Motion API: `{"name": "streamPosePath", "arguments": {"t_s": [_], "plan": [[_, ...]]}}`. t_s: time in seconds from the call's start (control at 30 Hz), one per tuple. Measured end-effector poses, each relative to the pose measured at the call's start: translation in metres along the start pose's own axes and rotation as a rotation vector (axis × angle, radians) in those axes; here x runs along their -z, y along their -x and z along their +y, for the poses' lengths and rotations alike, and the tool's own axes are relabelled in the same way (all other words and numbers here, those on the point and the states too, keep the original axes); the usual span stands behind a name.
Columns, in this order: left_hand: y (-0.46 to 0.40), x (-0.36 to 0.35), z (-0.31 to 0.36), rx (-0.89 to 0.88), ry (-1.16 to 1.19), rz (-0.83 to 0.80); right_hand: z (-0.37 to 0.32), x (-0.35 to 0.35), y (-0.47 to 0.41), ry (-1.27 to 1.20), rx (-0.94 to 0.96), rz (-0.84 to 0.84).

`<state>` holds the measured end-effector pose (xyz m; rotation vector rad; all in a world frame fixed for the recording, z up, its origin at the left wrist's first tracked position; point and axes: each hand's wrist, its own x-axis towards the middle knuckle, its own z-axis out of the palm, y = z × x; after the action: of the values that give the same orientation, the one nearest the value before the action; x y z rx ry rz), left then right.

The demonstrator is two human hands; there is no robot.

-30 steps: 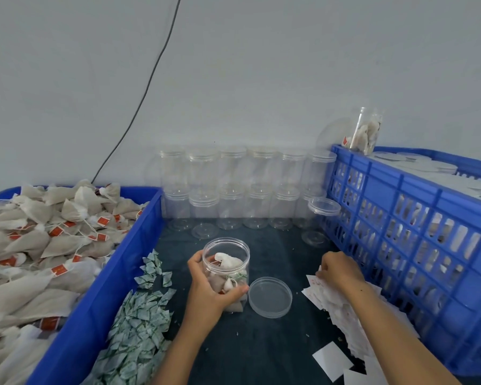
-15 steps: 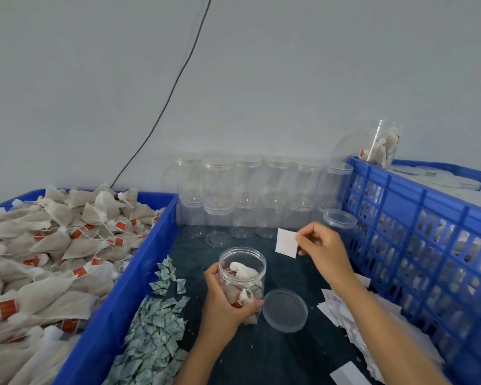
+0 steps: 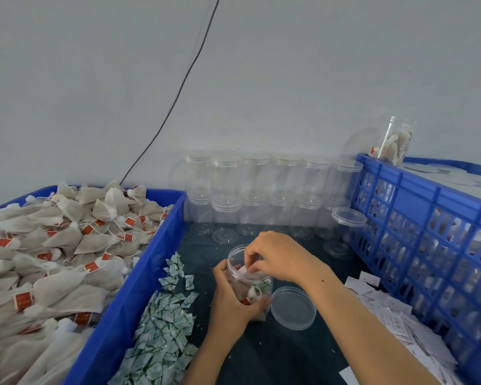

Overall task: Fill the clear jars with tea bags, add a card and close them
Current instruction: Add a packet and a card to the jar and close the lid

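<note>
A clear jar (image 3: 257, 284) with tea bags inside stands open on the dark table. My left hand (image 3: 232, 300) grips its side. My right hand (image 3: 275, 255) is over the jar's mouth, its fingers pinching a white card (image 3: 246, 270) that dips into the opening. The jar's clear lid (image 3: 293, 307) lies flat just right of the jar. Loose tea bags (image 3: 53, 259) with red tags fill the blue crate on the left.
Stacked empty clear jars (image 3: 256, 195) line the wall behind. A blue lattice crate (image 3: 428, 232) stands at right, with a filled jar (image 3: 397, 141) on top. White cards (image 3: 395, 318) lie at right, small green-and-white sachets (image 3: 164, 323) by the left crate (image 3: 139, 290).
My right hand picked a white card from the pile at right, carried it up and left, and now lowers it into the jar's mouth. My left hand kept holding the jar.
</note>
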<state>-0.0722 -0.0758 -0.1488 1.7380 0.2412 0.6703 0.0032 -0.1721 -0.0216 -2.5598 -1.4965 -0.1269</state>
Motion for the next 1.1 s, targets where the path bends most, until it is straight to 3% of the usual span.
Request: {"name": "streamPosePath", "arguments": {"t_s": [0.17, 0.23, 0.3, 0.4, 0.47, 0.5, 0.57, 0.7, 0.77, 0.93, 1.1], "plan": [[-0.001, 0.001, 0.002, 0.010, 0.009, -0.013, -0.004, 0.009, -0.012, 0.017, -0.019, -0.236], [0.000, 0.001, 0.003, 0.016, 0.002, -0.008, -0.001, 0.015, -0.011, -0.065, 0.002, -0.238], [0.001, 0.001, 0.002, 0.014, 0.000, 0.004, 0.008, 0.022, -0.002, -0.332, -0.005, -0.071], [0.000, 0.001, -0.001, 0.007, 0.027, -0.008, 0.029, 0.015, 0.023, -0.708, -0.098, 0.381], [0.000, 0.001, -0.003, 0.005, 0.058, -0.018, 0.043, -0.008, 0.040, -0.743, -0.257, 0.589], [0.000, 0.001, -0.003, 0.005, 0.070, -0.020, 0.048, -0.024, 0.047, -0.705, -0.341, 0.613], [0.000, 0.000, -0.003, -0.001, 0.078, -0.020, 0.056, -0.057, 0.056, -0.669, -0.437, 0.525], [0.000, 0.000, -0.005, -0.012, 0.071, -0.015, 0.063, -0.095, 0.070, -0.527, -0.445, 0.041], [0.000, 0.001, -0.005, -0.018, 0.071, -0.019, 0.064, -0.099, 0.071, -0.412, -0.416, -0.107], [-0.001, 0.003, -0.008, -0.021, 0.030, -0.067, 0.070, -0.098, 0.076, -0.501, -0.396, -0.102], [0.002, 0.007, -0.003, -0.062, -0.066, -0.062, 0.059, -0.076, 0.073, -0.423, -0.429, 0.096]]}}
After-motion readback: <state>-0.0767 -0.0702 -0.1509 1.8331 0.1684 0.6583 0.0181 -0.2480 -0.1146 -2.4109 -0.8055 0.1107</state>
